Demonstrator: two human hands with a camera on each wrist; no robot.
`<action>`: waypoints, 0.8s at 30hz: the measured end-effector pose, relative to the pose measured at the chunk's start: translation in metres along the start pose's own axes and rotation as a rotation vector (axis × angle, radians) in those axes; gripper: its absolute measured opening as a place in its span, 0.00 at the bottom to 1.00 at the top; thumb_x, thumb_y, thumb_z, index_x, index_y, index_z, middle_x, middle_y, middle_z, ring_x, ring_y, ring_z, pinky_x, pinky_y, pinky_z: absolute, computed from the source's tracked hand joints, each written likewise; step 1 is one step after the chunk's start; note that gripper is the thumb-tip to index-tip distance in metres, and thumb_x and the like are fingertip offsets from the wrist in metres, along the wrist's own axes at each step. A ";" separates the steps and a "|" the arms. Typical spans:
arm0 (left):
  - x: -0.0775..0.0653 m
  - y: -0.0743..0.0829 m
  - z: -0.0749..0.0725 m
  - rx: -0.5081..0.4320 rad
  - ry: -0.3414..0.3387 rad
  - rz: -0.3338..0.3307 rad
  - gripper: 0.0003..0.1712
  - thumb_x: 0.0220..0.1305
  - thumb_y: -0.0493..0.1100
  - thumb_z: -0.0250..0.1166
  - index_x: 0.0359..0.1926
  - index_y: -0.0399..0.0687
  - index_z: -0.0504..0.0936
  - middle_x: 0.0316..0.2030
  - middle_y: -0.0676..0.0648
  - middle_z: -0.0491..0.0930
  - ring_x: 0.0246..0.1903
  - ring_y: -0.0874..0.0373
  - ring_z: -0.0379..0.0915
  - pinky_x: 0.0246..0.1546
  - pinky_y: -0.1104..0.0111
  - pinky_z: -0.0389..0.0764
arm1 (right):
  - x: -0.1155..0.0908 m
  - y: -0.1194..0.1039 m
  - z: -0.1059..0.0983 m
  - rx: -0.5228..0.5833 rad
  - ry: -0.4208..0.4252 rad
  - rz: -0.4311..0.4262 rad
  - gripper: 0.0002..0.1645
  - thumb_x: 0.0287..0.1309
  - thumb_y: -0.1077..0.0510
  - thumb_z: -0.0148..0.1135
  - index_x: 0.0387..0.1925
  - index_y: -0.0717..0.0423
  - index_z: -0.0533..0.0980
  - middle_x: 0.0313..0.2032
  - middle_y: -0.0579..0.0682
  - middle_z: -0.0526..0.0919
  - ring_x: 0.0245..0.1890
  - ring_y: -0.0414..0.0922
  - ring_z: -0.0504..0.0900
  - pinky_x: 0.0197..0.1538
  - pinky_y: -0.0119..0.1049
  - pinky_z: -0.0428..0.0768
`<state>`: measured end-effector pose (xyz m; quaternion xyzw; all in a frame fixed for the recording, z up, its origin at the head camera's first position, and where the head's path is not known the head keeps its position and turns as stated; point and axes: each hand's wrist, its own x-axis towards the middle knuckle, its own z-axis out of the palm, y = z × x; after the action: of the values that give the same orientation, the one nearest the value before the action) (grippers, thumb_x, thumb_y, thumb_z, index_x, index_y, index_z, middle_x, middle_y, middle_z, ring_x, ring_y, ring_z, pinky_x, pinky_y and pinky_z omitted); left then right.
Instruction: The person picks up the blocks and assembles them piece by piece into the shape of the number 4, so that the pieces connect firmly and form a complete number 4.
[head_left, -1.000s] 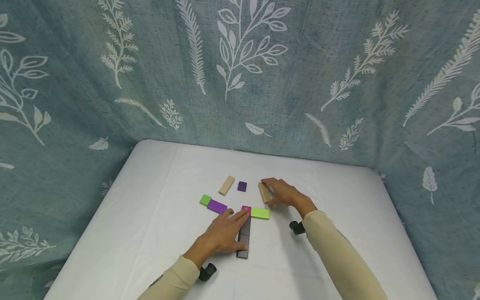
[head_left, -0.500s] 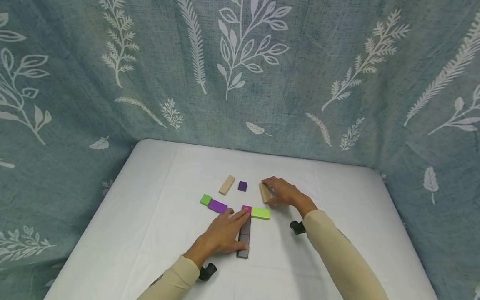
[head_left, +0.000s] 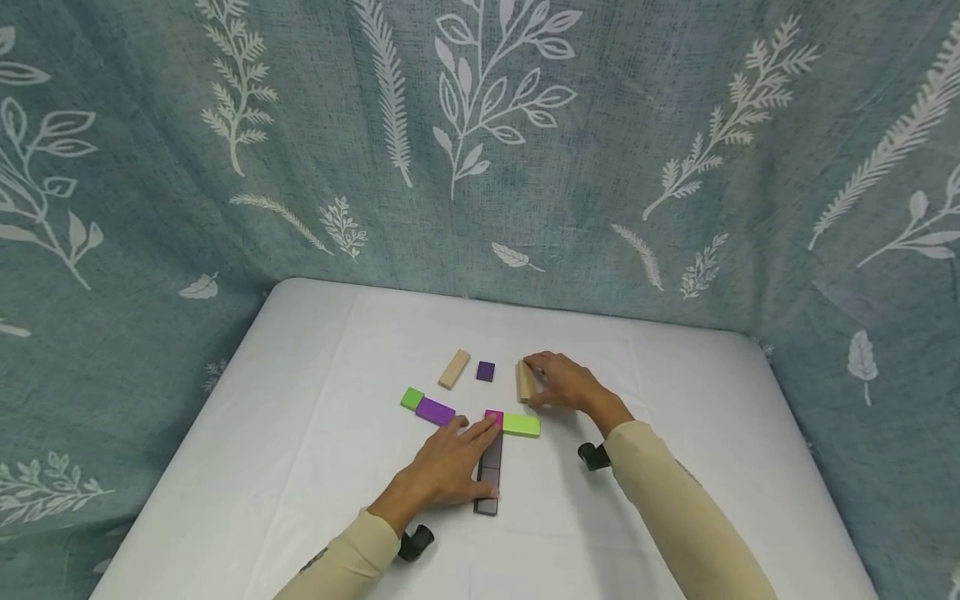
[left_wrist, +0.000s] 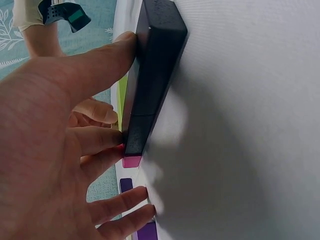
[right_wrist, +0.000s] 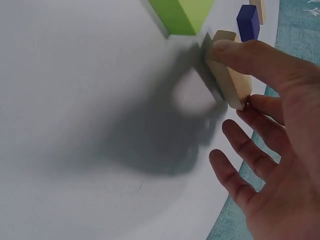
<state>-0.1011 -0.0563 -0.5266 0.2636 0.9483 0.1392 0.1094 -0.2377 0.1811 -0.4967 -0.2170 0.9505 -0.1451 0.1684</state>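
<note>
In the head view my right hand [head_left: 567, 382] pinches a plain wooden block [head_left: 525, 383] lengthwise, thumb at its near end and fingers at its far end. The right wrist view shows the thumb on one end of that wooden block [right_wrist: 227, 75], the outer fingers spread free. My left hand [head_left: 448, 467] rests over a row of dark blocks [head_left: 491, 454], its thumb near the row's front end. Its index and middle fingers touch the row's far end and a pink block [head_left: 492, 417]. A lime-green block [head_left: 521, 426] lies against the pink one's right side.
Left of the row, a purple block [head_left: 435, 411] touches a green block [head_left: 412, 398]. Behind lie a second wooden block [head_left: 453, 369] and a small dark-purple block [head_left: 485, 372]. A white-covered table [head_left: 337, 350] meets a leaf-patterned curtain [head_left: 420, 225] at its back edge.
The wooden block in my right hand has turned slightly clockwise, its near end shifting left and away from me. My left hand stays in place on the dark row.
</note>
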 end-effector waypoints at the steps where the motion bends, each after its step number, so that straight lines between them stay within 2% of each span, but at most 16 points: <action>1: 0.000 0.000 0.000 0.001 0.000 0.001 0.54 0.59 0.68 0.69 0.79 0.53 0.59 0.77 0.54 0.58 0.72 0.44 0.56 0.71 0.50 0.62 | 0.000 -0.001 0.000 -0.001 0.008 -0.005 0.47 0.53 0.49 0.78 0.71 0.56 0.69 0.68 0.57 0.72 0.66 0.56 0.71 0.63 0.59 0.73; 5: 0.000 0.000 0.000 -0.001 -0.003 0.003 0.54 0.59 0.68 0.69 0.79 0.54 0.59 0.77 0.54 0.58 0.72 0.44 0.56 0.71 0.50 0.62 | 0.003 -0.005 0.003 -0.004 0.028 -0.024 0.46 0.52 0.48 0.79 0.70 0.56 0.70 0.67 0.57 0.73 0.64 0.55 0.74 0.62 0.57 0.75; 24: 0.000 0.000 -0.001 0.013 -0.010 0.003 0.55 0.58 0.69 0.69 0.79 0.53 0.58 0.77 0.54 0.57 0.72 0.45 0.55 0.71 0.51 0.62 | 0.009 -0.019 0.008 -0.003 0.017 -0.027 0.46 0.52 0.45 0.79 0.69 0.56 0.72 0.66 0.55 0.75 0.63 0.53 0.76 0.63 0.54 0.75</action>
<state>-0.1017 -0.0563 -0.5262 0.2661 0.9482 0.1320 0.1124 -0.2353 0.1586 -0.4999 -0.2287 0.9491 -0.1477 0.1581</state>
